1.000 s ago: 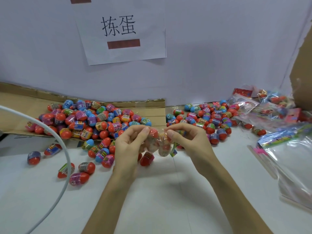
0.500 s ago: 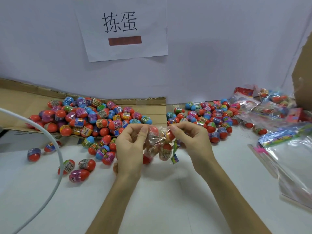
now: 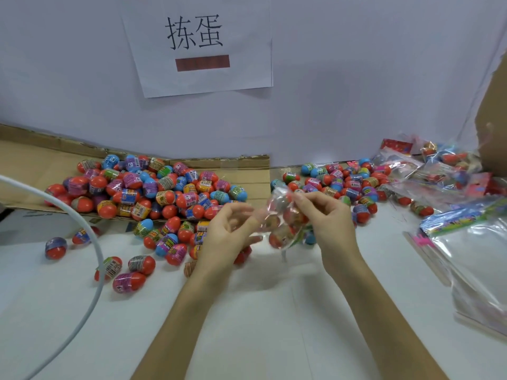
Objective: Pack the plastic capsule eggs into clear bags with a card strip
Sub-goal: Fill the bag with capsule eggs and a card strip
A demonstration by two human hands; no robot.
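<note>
A small clear bag [image 3: 282, 223] with a few capsule eggs inside hangs tilted above the white table [image 3: 247, 325]. My right hand [image 3: 326, 215] pinches the bag's top edge. My left hand [image 3: 230, 231] is blurred, its fingers loosely curled just left of the bag, fingertips by its side with nothing gripped. A green card strip end shows under the bag. Loose eggs lie in a big pile [image 3: 164, 187] on flattened cardboard [image 3: 255, 174] and in a second pile [image 3: 343, 182] behind my right hand.
Filled bags [image 3: 428, 171] are heaped at the back right. A stack of empty clear bags [image 3: 480, 256] with printed card strips [image 3: 452, 220] lies at the right. A white cable [image 3: 82, 220] arcs across the left. Stray eggs [image 3: 129, 281] dot the near left.
My left hand has let go of the bag's top and pulled slightly left. The bag now tilts and hangs from my right hand, which rose a little.
</note>
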